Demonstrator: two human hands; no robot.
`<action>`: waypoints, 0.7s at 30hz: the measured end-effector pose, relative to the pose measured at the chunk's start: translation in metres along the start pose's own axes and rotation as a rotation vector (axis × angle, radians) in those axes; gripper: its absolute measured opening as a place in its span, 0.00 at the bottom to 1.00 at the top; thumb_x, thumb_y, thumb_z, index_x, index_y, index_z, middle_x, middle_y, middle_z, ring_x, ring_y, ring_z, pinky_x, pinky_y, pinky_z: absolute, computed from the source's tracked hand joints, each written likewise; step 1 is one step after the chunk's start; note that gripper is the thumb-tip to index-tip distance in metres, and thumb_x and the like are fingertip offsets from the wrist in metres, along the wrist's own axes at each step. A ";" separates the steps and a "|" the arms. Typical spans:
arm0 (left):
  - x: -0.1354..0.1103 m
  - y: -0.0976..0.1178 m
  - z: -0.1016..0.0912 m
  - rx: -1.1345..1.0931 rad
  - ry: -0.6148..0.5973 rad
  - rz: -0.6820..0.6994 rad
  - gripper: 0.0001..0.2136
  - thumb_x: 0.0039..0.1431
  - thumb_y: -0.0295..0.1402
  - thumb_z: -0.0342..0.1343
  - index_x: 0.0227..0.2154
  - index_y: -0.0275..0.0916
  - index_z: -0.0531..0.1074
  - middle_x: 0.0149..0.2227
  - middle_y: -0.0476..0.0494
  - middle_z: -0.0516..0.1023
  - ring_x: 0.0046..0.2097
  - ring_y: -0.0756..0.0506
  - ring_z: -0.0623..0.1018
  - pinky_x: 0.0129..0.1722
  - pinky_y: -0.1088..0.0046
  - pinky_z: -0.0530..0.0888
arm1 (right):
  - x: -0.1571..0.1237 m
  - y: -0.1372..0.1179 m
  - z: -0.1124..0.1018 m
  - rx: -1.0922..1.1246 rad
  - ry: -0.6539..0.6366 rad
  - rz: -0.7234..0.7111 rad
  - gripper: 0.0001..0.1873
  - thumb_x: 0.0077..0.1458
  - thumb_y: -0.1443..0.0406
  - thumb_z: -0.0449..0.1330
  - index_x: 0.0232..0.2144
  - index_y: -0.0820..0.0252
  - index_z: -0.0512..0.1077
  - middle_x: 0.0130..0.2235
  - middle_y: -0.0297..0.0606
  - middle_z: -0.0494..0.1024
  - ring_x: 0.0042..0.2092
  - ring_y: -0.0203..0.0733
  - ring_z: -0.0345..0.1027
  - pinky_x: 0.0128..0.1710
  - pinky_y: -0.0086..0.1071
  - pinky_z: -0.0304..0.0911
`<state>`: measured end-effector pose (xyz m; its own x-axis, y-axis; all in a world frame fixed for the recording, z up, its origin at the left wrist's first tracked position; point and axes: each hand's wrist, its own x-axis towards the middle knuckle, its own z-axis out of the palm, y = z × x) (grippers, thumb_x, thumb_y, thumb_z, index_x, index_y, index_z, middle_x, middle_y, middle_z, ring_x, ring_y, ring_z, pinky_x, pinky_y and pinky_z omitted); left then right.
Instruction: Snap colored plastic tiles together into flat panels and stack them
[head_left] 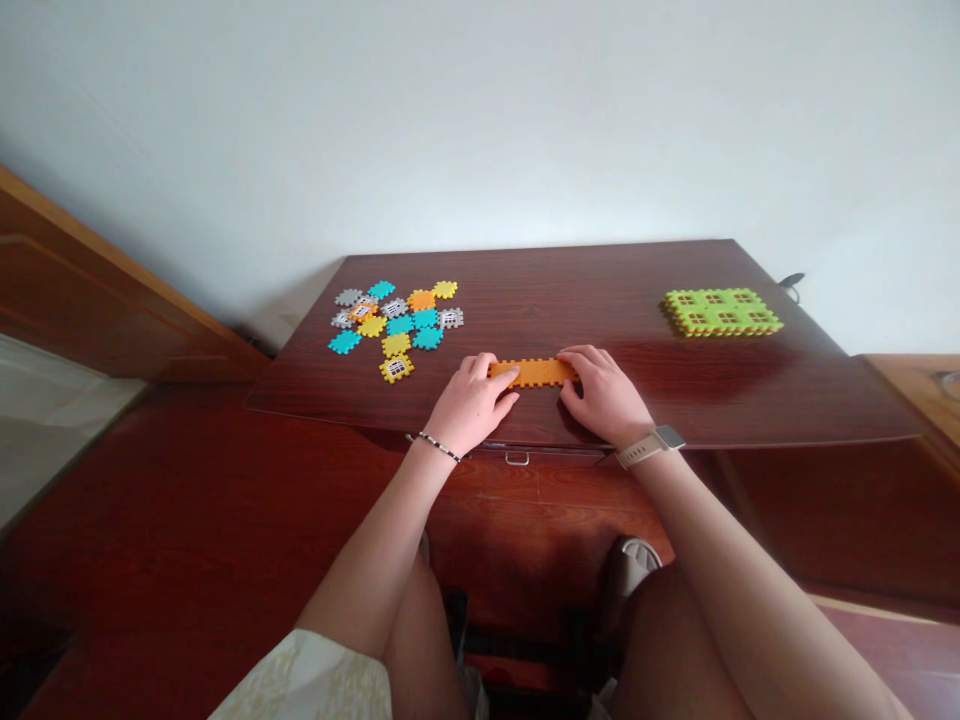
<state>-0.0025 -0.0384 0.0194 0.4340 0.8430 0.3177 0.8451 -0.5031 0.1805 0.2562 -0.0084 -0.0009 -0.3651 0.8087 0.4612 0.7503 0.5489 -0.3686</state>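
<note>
An orange strip of joined, notched plastic tiles [534, 372] lies flat on the dark wooden table [600, 290], near its front edge. My left hand [472, 397], with a beaded bracelet on the wrist, grips the strip's left end. My right hand [604, 395], with a pale-strapped watch on the wrist, holds its right end. Left of my hands lies a loose scatter of several teal, grey, yellow and orange notched tiles [397, 325]. Far to the right sits a flat lime-green tile panel with window cut-outs [721, 312], out of reach of both hands' fingers.
A small metal drawer handle [517, 458] sits below the table's front edge. A white wall [480, 120] rises behind the table, with a black cable [791, 283] at its back right corner. Wooden furniture [112, 300] stands at the left, and another wooden surface [915, 390] at the right.
</note>
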 end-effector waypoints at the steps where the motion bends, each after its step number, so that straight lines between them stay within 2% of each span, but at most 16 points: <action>1: -0.001 0.003 0.001 0.010 -0.003 -0.010 0.17 0.75 0.38 0.60 0.63 0.44 0.79 0.58 0.34 0.74 0.62 0.33 0.75 0.65 0.49 0.79 | 0.000 0.000 0.000 -0.003 -0.002 0.000 0.23 0.62 0.70 0.58 0.58 0.62 0.78 0.58 0.53 0.80 0.58 0.64 0.73 0.65 0.58 0.70; 7: -0.010 0.017 0.007 0.044 -0.003 -0.042 0.23 0.77 0.45 0.58 0.67 0.40 0.74 0.63 0.28 0.72 0.66 0.29 0.73 0.66 0.46 0.76 | 0.000 0.000 -0.001 -0.021 -0.002 -0.005 0.23 0.61 0.71 0.57 0.57 0.65 0.78 0.58 0.55 0.80 0.58 0.63 0.72 0.64 0.56 0.70; 11: -0.013 0.021 0.012 0.060 0.024 -0.054 0.25 0.77 0.49 0.56 0.68 0.41 0.72 0.66 0.27 0.71 0.68 0.29 0.71 0.67 0.45 0.75 | 0.001 -0.001 0.000 -0.029 0.010 -0.002 0.21 0.62 0.70 0.58 0.55 0.63 0.78 0.56 0.54 0.81 0.57 0.63 0.73 0.64 0.56 0.71; 15: -0.012 0.022 0.017 0.084 0.045 -0.073 0.25 0.77 0.49 0.54 0.67 0.41 0.71 0.69 0.26 0.71 0.69 0.29 0.71 0.68 0.43 0.73 | 0.002 -0.003 -0.001 -0.025 0.004 -0.002 0.18 0.65 0.65 0.60 0.55 0.61 0.79 0.55 0.54 0.80 0.56 0.65 0.72 0.63 0.59 0.70; 21: -0.013 0.023 0.022 0.061 0.076 -0.070 0.21 0.78 0.45 0.55 0.66 0.41 0.71 0.72 0.28 0.71 0.73 0.32 0.70 0.72 0.46 0.71 | 0.003 -0.001 -0.001 -0.027 -0.017 -0.010 0.18 0.67 0.62 0.58 0.54 0.59 0.80 0.55 0.52 0.80 0.57 0.63 0.71 0.64 0.57 0.69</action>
<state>0.0178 -0.0566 -0.0009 0.3503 0.8577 0.3764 0.8911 -0.4290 0.1482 0.2546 -0.0068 0.0014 -0.3818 0.8065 0.4514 0.7608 0.5516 -0.3421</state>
